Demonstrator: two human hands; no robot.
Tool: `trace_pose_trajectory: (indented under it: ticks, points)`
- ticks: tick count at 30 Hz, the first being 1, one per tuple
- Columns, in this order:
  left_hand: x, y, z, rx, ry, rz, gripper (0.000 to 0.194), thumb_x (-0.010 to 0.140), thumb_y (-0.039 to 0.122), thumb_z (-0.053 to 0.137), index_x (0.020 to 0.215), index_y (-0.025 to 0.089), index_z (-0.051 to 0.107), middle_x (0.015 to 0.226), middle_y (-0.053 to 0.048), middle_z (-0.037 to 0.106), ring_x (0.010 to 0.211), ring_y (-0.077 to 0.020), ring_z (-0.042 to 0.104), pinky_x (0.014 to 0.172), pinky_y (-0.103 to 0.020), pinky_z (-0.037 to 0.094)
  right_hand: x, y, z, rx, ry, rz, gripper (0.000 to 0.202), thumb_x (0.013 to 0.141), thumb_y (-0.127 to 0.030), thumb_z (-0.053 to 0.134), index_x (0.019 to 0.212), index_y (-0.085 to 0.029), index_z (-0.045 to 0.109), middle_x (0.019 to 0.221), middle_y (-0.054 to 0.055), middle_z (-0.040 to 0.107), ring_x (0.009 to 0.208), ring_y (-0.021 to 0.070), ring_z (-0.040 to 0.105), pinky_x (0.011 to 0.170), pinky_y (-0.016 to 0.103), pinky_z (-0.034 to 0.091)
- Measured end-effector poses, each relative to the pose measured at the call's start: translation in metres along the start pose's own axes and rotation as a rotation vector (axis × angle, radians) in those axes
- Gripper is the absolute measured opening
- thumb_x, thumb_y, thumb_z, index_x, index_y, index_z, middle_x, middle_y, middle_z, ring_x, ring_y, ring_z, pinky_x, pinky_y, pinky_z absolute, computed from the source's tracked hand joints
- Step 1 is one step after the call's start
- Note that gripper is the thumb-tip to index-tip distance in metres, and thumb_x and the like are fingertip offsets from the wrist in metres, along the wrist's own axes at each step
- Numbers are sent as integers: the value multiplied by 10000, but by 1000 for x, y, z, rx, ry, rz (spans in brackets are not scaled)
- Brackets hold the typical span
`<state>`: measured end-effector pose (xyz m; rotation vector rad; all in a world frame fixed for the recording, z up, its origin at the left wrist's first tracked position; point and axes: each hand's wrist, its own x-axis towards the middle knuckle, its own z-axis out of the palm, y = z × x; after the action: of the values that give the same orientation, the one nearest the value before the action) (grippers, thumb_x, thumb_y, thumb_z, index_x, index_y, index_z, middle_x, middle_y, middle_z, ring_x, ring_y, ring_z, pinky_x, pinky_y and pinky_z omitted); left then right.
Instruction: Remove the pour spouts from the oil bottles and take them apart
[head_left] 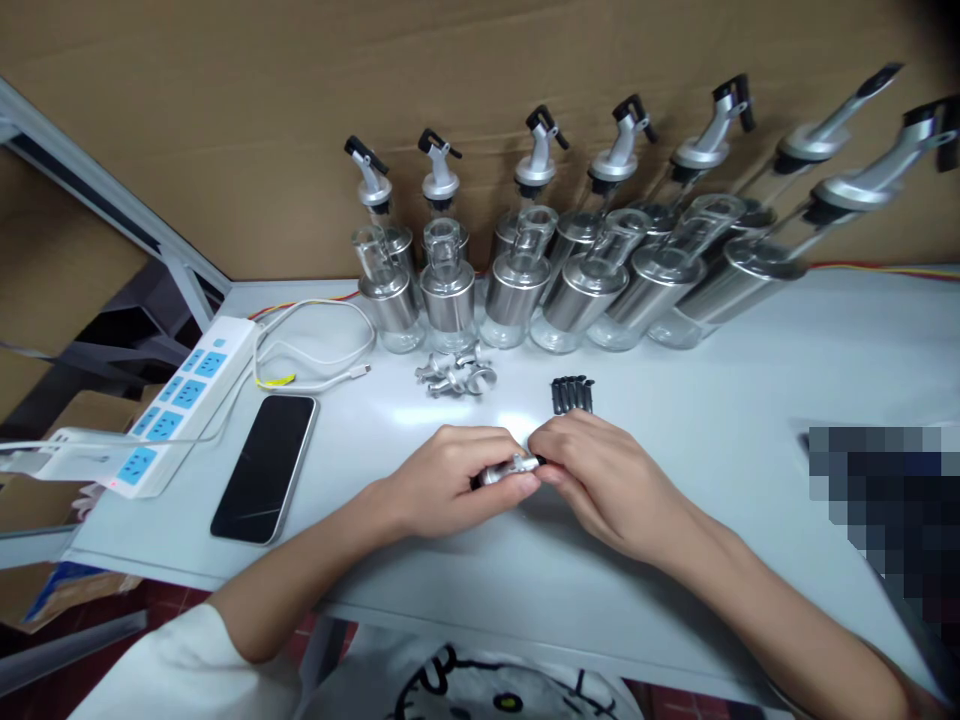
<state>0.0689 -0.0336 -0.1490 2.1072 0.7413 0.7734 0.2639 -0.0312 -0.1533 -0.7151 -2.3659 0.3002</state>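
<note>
My left hand (469,475) is closed around a silver pourer spout (504,470), held low over the table's middle. At the spout's tip, my right hand (600,475) pinches a small black piece (538,462), partly hidden by the fingers; it looks like a spout cap. Just beyond my right hand lies a row of small black caps (572,393). Several loose silver pourer spouts (456,372) lie in a pile farther back, left of those caps. Behind them stand open-necked glass bottles with steel bands (517,295).
Bottles fitted with pourers (535,170) line the back against a cardboard wall (300,120). On the left lie a black phone (264,470), a white cable (315,385) and a power strip (187,400). A pixelated dark object (892,530) sits at the right edge of the table (735,440).
</note>
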Motion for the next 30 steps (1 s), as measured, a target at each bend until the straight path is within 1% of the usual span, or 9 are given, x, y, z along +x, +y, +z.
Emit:
trace_pose_trajectory:
  ticks: [4, 10, 13, 15, 18, 22, 25, 27, 30]
  points:
    - [1, 2, -1, -35, -26, -53, 329, 928, 252, 497, 616, 153, 460, 580, 43, 396, 554, -77, 389, 547, -200, 311, -1, 1, 1, 50, -13, 5, 284, 1032, -240, 260, 840, -198, 464, 653, 7, 564, 572, 140, 486, 573, 264, 373]
    - [0, 5, 0, 15, -21, -56, 270, 942, 260, 470, 702, 148, 523, 580, 43, 479, 521, -68, 429, 527, -178, 328, -1, 1, 1, 35, 30, -17, 255, 1007, -179, 299, 821, -198, 472, 643, -4, 537, 580, 135, 469, 583, 264, 354]
    - [-1, 3, 4, 149, 32, 31, 290, 960, 305, 433, 739, 154, 544, 546, 44, 483, 505, -84, 454, 523, -196, 347, -2, 0, 1, 38, 62, -38, 237, 993, -163, 311, 830, -198, 479, 650, -3, 546, 588, 141, 478, 612, 280, 364]
    - [-1, 1, 6, 255, 75, 117, 303, 972, 312, 403, 767, 152, 559, 564, 32, 531, 507, -96, 478, 546, -217, 376, -2, -1, 2, 45, 71, -36, 229, 990, -166, 318, 831, -197, 480, 644, -6, 547, 575, 141, 478, 626, 288, 375]
    - [-1, -2, 9, 389, 132, 222, 261, 963, 264, 400, 794, 149, 562, 661, 1, 635, 550, -107, 533, 593, -246, 408, -2, -1, 3, 30, 79, -26, 239, 992, -171, 315, 817, -196, 475, 629, -12, 542, 552, 137, 471, 640, 297, 384]
    - [-1, -2, 6, 538, 176, 298, 175, 923, 176, 426, 821, 148, 565, 804, -23, 703, 640, -126, 594, 653, -288, 415, -2, -2, 3, 19, 94, 0, 288, 1012, -212, 282, 788, -206, 463, 598, -23, 526, 518, 132, 458, 646, 301, 396]
    - [0, -3, 0, 597, 204, 336, 149, 916, 128, 438, 929, 131, 586, 927, -62, 718, 797, -165, 643, 736, -314, 443, -3, -2, -1, 28, 129, 86, 332, 1021, -234, 262, 747, -215, 449, 555, -30, 482, 495, 131, 435, 601, 285, 400]
    - [1, -4, -4, 581, 252, 323, 142, 914, 111, 463, 983, 123, 587, 979, -86, 715, 909, -184, 647, 783, -316, 460, -3, 1, -6, 59, 150, 197, 356, 1019, -253, 287, 700, -220, 443, 532, -27, 464, 497, 132, 441, 547, 267, 387]
    - [2, -7, -6, 553, 306, 266, 113, 908, 126, 517, 994, 130, 591, 965, -76, 714, 929, -191, 641, 805, -324, 466, -2, 8, -15, 211, 108, 425, 306, 981, -328, 437, 711, -216, 527, 586, -10, 563, 544, 131, 530, 527, 248, 411]
